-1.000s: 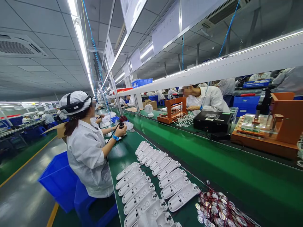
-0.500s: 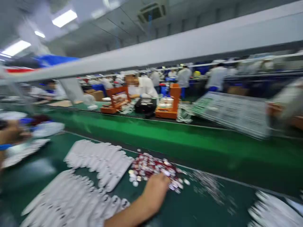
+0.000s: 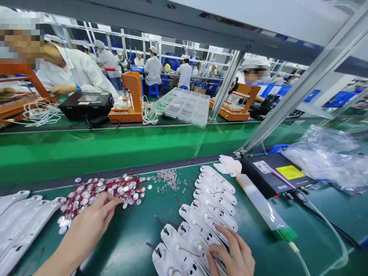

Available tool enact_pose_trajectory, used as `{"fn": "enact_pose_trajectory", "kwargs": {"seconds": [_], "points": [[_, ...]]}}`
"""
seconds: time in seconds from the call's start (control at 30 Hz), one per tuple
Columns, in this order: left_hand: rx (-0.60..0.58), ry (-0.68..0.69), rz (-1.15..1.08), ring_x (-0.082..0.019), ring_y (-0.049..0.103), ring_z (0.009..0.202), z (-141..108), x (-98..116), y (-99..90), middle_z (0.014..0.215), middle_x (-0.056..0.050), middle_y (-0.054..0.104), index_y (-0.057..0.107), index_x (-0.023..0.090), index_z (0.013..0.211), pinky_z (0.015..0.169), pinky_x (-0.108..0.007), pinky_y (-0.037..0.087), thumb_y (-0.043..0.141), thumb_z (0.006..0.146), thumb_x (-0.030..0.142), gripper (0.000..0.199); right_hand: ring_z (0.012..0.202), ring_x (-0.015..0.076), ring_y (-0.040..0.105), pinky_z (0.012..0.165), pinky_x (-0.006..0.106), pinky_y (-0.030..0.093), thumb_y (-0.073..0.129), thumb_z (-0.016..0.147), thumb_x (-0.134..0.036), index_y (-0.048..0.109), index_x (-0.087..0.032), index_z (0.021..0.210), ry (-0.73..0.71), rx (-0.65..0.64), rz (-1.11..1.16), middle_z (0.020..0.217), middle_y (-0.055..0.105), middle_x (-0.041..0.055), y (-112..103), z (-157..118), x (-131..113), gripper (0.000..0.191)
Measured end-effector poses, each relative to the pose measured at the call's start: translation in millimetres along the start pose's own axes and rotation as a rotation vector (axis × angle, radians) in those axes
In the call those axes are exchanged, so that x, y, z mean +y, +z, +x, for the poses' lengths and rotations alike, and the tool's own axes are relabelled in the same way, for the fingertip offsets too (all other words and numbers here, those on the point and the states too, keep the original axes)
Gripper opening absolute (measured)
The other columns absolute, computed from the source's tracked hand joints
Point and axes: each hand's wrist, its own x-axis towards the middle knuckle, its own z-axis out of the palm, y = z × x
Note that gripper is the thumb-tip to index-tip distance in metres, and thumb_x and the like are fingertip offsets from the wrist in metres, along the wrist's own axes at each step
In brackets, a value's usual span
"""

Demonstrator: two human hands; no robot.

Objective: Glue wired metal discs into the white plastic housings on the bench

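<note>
My left hand [image 3: 93, 218] reaches over a heap of small round metal discs with red wires [image 3: 99, 189]. Its thumb and index finger press together at the heap's right side; what they hold, if anything, is hidden. On the right, my right hand [image 3: 232, 251] has its fingers apart, its fingertips touching the white plastic shells [image 3: 198, 222]. These shells lie overlapping in a slanted row, several with a disc and wires fitted inside. Other long white shells [image 3: 27, 222] lie at the left edge.
Small clear parts [image 3: 168, 178] lie beyond the shells. At right are a black control box [image 3: 276, 174], a glue syringe [image 3: 261, 201] with a hose, and plastic bags [image 3: 324, 157]. A metal post [image 3: 287, 103] slants upward. Across the green barrier, people work by orange fixtures [image 3: 130, 99].
The view has swung right, bringing the black box, syringe and row of wired shells into sight. My left hand remains at the disc heap; my right hand has come into view.
</note>
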Motion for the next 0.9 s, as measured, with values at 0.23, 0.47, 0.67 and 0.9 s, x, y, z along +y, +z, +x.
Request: {"fn": "enact_pose_trajectory", "kwargs": {"seconds": [0.23,0.47,0.67,0.9], "points": [[0.065,0.035,-0.039,-0.021,0.063,0.074,-4,-10,7.0,0.105,-0.01,0.056,0.056,0.018,0.105,0.055,-0.027,0.046,0.019,0.095,0.035,0.042,0.102,0.0307,0.048,0.072,0.041,0.037,0.043,0.083,-0.026,0.058,-0.025,0.058,-0.027,-0.052,-0.07,0.108,0.059,0.0042,6,-2,-5,0.029],[0.099,0.06,0.026,-0.02,0.064,0.069,-1,-2,-14.7,0.095,-0.005,0.06,0.063,0.022,0.098,0.048,-0.027,0.043,0.015,0.096,0.043,0.053,0.103,0.0334,0.045,0.074,0.047,0.035,0.043,0.081,-0.024,0.059,-0.025,0.06,0.018,-0.113,-0.033,0.108,0.058,0.0066,7,-3,-9,0.026],[0.14,0.023,0.051,-0.02,0.063,0.071,-2,3,-31.6,0.096,-0.005,0.059,0.063,0.023,0.094,0.045,-0.025,0.04,0.013,0.095,0.047,0.055,0.104,0.0332,0.044,0.075,0.048,0.035,0.044,0.082,-0.022,0.057,-0.024,0.063,0.017,-0.125,0.007,0.109,0.056,0.0079,6,-2,-11,0.023],[0.172,0.079,0.148,-0.022,0.06,0.084,-8,-5,-36.6,0.095,-0.004,0.06,0.06,0.018,0.101,0.065,-0.028,0.045,0.014,0.097,0.046,0.054,0.106,0.0345,0.042,0.076,0.051,0.033,0.045,0.084,-0.02,0.061,-0.026,0.076,-0.017,-0.14,0.048,0.113,0.053,0.0087,0,-1,-10,0.018]]}}
